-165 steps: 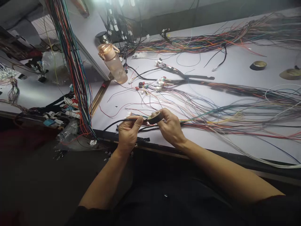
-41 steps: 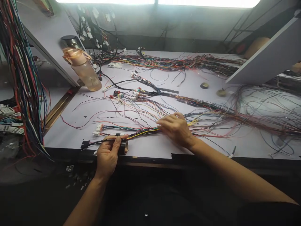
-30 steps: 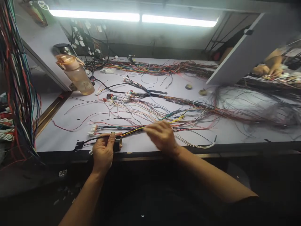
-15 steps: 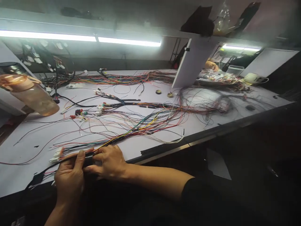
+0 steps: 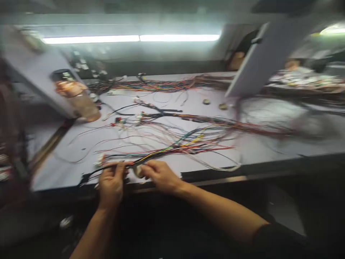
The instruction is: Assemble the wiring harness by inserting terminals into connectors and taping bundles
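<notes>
My left hand [image 5: 111, 183] is closed around a black-wrapped wire bundle [image 5: 104, 167] near the table's front edge, thumb on top. My right hand [image 5: 163, 176] pinches a roll of tape [image 5: 138, 171] just right of it, close under the bundle. The roll shows a pale inner ring; motion blurs its detail. From my hands the bundle fans out to the right into yellow, green, red and black wires [image 5: 172, 147]. A white connector [image 5: 100, 159] lies behind my left hand. The bundle's left end carries a dark piece [image 5: 85, 177].
A bottle [image 5: 83, 104] stands at the left by a white partition. More wire harnesses [image 5: 167, 85] run along the back. Two small tape rolls [image 5: 206, 102] lie before the right partition [image 5: 250, 61]. A person's hand [image 5: 293, 64] shows blurred beyond it.
The view has swung left, so everything sits further right. My right hand has drawn away from my left hand with the tape roll, opening a gap between them. My left hand keeps its hold.
</notes>
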Demonstrator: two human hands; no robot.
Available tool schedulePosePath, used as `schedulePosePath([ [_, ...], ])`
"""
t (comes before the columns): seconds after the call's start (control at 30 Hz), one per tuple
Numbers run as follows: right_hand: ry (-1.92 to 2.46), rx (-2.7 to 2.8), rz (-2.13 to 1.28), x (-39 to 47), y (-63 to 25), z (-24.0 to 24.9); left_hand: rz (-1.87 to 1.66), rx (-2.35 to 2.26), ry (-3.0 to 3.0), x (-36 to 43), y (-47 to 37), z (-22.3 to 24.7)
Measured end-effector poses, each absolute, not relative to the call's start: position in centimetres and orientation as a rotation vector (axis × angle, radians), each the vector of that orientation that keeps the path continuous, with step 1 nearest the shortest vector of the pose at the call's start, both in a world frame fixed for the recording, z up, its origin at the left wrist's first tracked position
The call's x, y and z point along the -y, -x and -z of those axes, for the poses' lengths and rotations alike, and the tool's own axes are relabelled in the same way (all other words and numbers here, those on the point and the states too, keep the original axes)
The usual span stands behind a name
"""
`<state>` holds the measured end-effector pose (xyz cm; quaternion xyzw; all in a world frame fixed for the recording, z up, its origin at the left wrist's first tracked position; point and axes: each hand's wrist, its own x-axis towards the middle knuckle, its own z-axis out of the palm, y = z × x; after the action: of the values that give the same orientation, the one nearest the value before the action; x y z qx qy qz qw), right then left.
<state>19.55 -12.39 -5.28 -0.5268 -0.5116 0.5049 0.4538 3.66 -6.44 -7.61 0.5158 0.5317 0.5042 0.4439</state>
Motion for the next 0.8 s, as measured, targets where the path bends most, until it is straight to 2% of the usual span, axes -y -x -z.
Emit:
schedulePosePath([
  [0.2,1.039,0.613,-1.684,10.2,-20.3,5.1,-1.284,-1.172,-1.174,6.9,-3.4,8.3],
  [0.27,1.02,0.612,-1.693,9.3,-20.2,4.8,-1.297,-1.172,-1.185,7.3,-3.3,8.3],
  [0.37,1.057,0.899,-1.63,8.4,-20.5,4.8,-1.329,-1.186,-1.191,7.8,-3.3,8.2],
  [0.47,1.088,1.444,-1.384,8.1,-21.2,5.7,-1.359,-1.201,-1.238,8.0,-3.3,7.9],
  [0.57,1.182,1.893,-0.846,8.2,-21.5,6.8,-1.361,-1.202,-1.368,8.2,-3.4,7.3],
  [0.67,1.296,2.048,-0.413,8.2,-21.3,7.2,-1.399,-1.209,-1.568,7.9,-3.4,6.4],
  [0.8,1.375,2.048,-0.22,7.4,-20.9,6.9,-1.431,-1.146,-1.854,6.7,-3.0,5.1],
])
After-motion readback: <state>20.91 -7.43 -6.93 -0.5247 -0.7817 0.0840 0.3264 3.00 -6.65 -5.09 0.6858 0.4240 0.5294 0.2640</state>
